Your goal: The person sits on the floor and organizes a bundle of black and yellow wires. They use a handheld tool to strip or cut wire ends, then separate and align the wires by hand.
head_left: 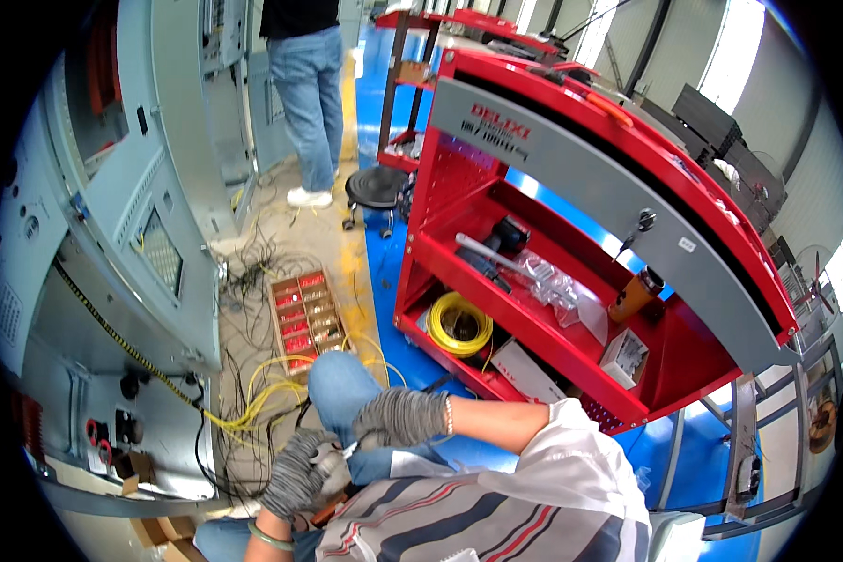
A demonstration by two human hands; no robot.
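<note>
Both my hands wear grey knitted gloves and meet low in front of my lap. My left hand [302, 475] is closed, its fingertips around something small that I cannot make out. Just above and to the right, my right hand [403, 418] is closed too, its fingers bent down toward the left hand. A small pale piece [349, 451] shows between them; its kind is unclear. Below the left hand, partly hidden by it, lies an orange handle-like thing [329, 510]. Left of the hands, a bundle of yellow wires [244, 418] hangs from the open grey cabinet [147, 253].
A wooden compartment box [273, 298] with small red and brass-coloured parts lies on the floor amid loose black wires. On the right stands a red tool cart [525, 300] with a yellow wire coil [460, 324]. Farther off are a black stool [376, 187] and a standing person [306, 94].
</note>
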